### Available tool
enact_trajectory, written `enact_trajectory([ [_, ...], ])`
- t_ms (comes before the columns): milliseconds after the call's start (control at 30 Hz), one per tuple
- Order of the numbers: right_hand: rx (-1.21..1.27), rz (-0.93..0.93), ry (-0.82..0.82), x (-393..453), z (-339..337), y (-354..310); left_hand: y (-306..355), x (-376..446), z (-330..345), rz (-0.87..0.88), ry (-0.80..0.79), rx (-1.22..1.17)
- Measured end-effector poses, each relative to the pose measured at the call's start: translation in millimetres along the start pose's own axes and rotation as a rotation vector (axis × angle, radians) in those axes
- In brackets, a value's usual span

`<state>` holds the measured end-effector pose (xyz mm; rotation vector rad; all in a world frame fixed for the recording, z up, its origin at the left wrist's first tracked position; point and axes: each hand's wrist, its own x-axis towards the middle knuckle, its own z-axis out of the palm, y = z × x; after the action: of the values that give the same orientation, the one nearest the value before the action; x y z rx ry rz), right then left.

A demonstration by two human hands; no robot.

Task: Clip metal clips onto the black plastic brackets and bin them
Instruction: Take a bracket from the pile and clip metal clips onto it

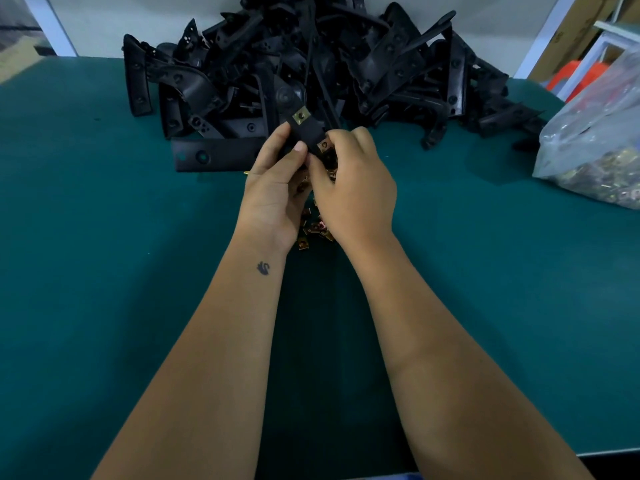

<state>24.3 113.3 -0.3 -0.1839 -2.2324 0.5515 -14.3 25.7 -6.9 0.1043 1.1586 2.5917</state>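
Observation:
A black plastic bracket is held up over the green table between both hands. My left hand grips its near end with thumb and fingers. A brass metal clip sits on the bracket's far end. My right hand pinches a second metal clip against the bracket's right edge. Loose brass clips lie on the table under my hands, partly hidden by them.
A big heap of black brackets fills the back middle of the green table. One long bracket lies flat at its front. A clear plastic bag of clips sits at the right edge.

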Motion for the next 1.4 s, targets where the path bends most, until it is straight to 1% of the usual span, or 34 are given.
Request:
enact_trajectory([
  [200, -0.021, 0.018, -0.027, 0, 1, -1, 0, -1, 1, 0.001, 0.026, 0.006],
  [400, 0.041, 0.052, -0.06, 1, 1, 0, 0, 0, -1, -0.003, 0.019, 0.019],
  [467, 0.076, 0.084, -0.045, 0, 3, -2, 0, 1, -2, -0.008, 0.014, 0.016],
  [567, 0.128, 0.123, 0.025, -1, 3, -5, 0, 1, -2, -0.02, 0.013, -0.002],
  [800, 0.171, 0.08, 0.08, 0, -2, -7, -1, 4, -4, -0.038, 0.016, -0.037],
  [1033, 0.228, 0.07, 0.019, 1, -3, -8, 1, 3, -3, -0.052, 0.033, -0.054],
  [1133, 0.225, 0.092, -0.031, -2, -3, -9, 4, 1, -2, -0.024, 0.038, -0.002],
  [1267, 0.259, 0.099, 0.039, -1, -7, -13, 5, -5, 1, 0.008, 0.02, 0.155],
  [1400, 0.217, 0.113, 0.063, 2, -8, -11, 3, -9, 7, 0.058, -0.023, 0.351],
])
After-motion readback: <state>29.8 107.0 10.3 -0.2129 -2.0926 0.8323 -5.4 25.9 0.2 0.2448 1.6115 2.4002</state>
